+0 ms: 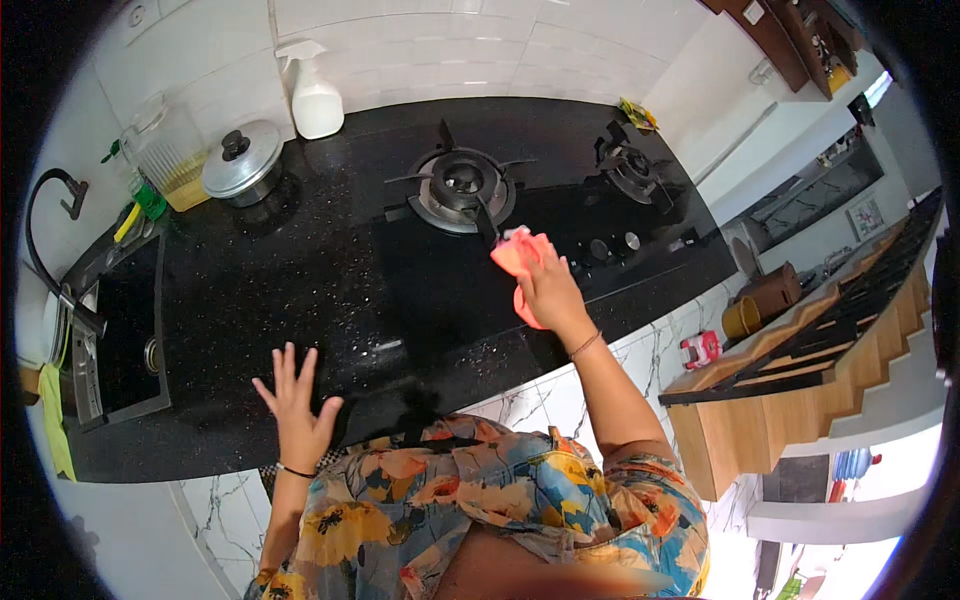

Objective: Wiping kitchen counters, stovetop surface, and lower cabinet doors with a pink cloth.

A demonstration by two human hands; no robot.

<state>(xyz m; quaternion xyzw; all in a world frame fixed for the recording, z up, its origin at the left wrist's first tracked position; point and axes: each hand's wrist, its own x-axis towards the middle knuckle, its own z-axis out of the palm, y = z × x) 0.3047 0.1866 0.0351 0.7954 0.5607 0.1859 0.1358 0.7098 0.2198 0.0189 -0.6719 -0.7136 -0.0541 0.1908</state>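
My right hand [553,292] presses a pink-orange cloth [514,255] against the black glass stove top [430,265], just left of the control knobs [600,249]. Part of the cloth bunches ahead of the fingers and part hangs below the palm. Close beyond it stands the large gas burner [462,180] with its pan support. Near the front edge of the black speckled counter [250,280], my left hand [297,400] rests flat with its fingers spread, holding nothing.
A sink [125,330] with a black faucet [60,235] is at the left. Along the back wall are a lidded pot [243,165], a clear pitcher [165,155] and a white spray bottle [316,100]. A smaller burner [635,172] lies at the right; wooden stairs [800,400] rise beyond.
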